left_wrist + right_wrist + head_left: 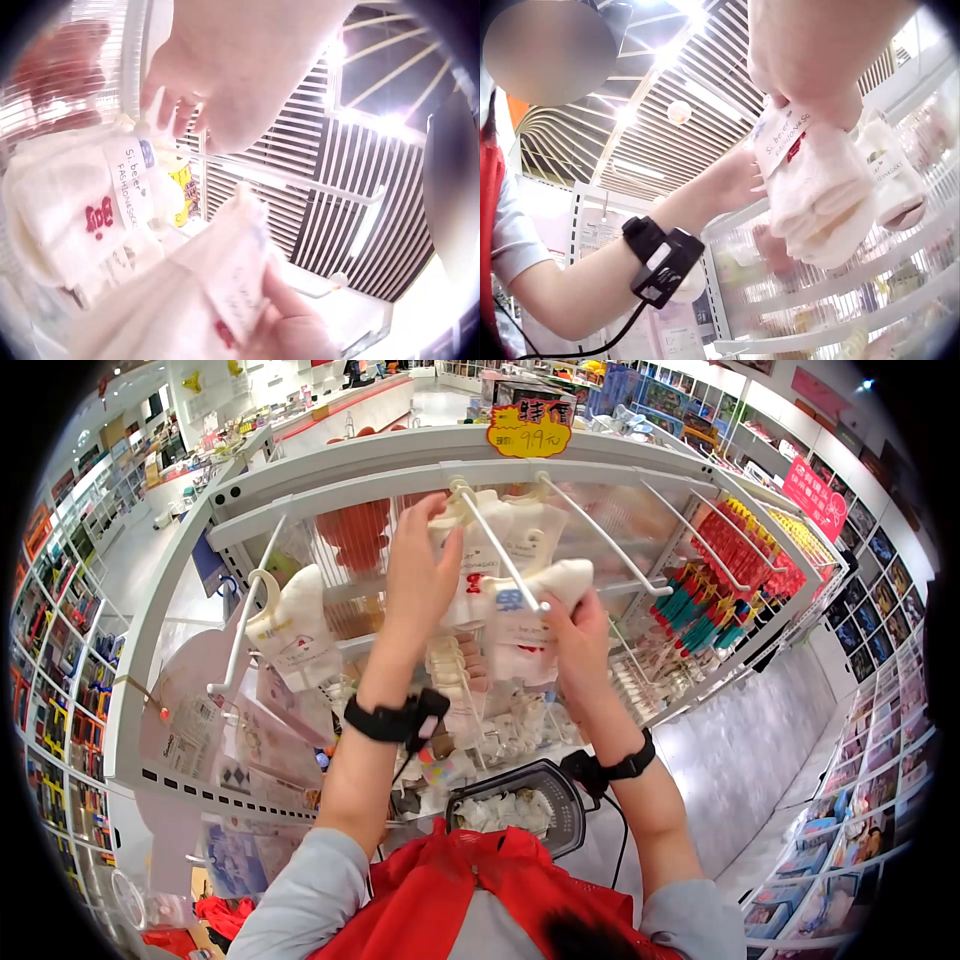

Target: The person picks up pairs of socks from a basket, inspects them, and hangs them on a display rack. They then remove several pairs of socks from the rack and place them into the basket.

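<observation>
White socks (300, 628): hanging on a rod (240, 635) at the rack's left.
Left hand (415, 565): raised near the middle rod's (500, 550) inner end, thumb and fingers apart; whether it touches anything, cannot tell.
Back socks (478, 550): hanging towards the middle rod's inner end.
Held socks (520, 632): under the middle rod's outer end, with a printed label and red mark; whether hooked there, cannot tell.
Right hand (582, 640): clamped on the held socks' right edge.
Red and green goods (690, 600): hanging at right.
</observation>
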{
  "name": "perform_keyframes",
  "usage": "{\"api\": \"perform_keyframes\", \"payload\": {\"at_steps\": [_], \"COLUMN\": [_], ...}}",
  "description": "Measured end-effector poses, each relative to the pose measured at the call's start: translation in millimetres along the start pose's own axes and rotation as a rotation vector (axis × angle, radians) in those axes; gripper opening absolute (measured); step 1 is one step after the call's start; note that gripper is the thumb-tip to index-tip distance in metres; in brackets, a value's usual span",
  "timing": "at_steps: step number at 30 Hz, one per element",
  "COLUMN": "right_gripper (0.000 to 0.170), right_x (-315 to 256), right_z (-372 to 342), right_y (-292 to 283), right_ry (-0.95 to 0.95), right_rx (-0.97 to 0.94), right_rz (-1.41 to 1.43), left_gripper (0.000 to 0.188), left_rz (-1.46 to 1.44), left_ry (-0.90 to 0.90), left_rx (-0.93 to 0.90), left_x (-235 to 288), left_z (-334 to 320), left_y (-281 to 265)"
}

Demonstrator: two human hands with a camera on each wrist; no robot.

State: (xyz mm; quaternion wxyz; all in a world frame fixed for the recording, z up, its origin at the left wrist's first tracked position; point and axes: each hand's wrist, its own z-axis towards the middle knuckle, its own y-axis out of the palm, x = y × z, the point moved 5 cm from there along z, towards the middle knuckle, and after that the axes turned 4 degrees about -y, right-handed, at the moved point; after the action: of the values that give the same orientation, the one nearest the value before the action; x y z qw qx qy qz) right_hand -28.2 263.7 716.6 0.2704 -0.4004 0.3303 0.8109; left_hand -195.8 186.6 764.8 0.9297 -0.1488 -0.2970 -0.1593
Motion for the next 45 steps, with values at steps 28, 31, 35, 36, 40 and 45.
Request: {"api": "perform_keyframes", "payload": {"at_steps": [28,31,35,36,40,45], "right_gripper": [0.029,0.03,0.028,0.027,0.027,0.029], "right_x": [80,76,70,66,44,13], "right_z": [53,50,47,46,38,26], "right_y": [26,29,24,24,18,-8], "right_ry": [-0.068,-0.193,-0.264,-0.281,-0.372,-0.378], "right_rx": [-0.071,-0.012,-0.009,-0.013,-0.057,-0.103], "right_rz": [-0.235,-0.255,-0.468,-0.531,-0.699,-0.661], "left_gripper": [0.032,0.035,0.036,0.036,0.039,0.04], "left_rz": [-0.129,-0.094,0.044,0.143,0.488,0.697], "left_ry": [0.038,0.078,0.287,0.349,0.46,0.424], "left_rx": [-0.171,-0.152,-0.037,-0.057,-0.071,-0.109], "left_x": [-32,-25,1,7,25,41], "left_z": [-6,-12,-28,-34,-53,-69], "left_y": [3,-5,-16,-15,-8,6]}}
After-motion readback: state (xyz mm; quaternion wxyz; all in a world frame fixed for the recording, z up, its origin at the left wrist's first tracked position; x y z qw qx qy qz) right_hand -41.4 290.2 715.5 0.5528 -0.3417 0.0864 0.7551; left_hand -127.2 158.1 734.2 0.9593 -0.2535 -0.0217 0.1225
